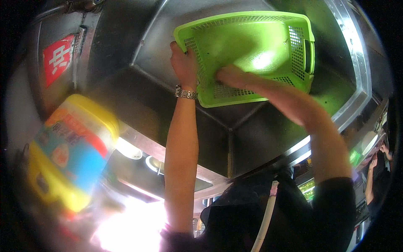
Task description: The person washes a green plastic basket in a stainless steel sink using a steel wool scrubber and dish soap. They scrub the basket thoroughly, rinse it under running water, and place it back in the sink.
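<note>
A bright green perforated plastic basket [242,47] is tilted inside a deep metal sink [258,141], its open side facing me. My left hand [185,67], with a metal-banded wristwatch [186,92] on the wrist, grips the basket's left rim, the thumb inside the edge. My right hand [231,76] reaches into the basket, curled against the inner surface near its lower left corner. Its fingers are blurred, so whether it holds anything is unclear. The basket's inner surface looks wet and shiny.
A blurred yellow-capped plastic container [78,148] with a colourful label stands at the left. A pale hose [266,217] hangs near my body. A red sign [58,60] is at the upper left. At the far right edge, another person's hands [373,162] and dark clothing show.
</note>
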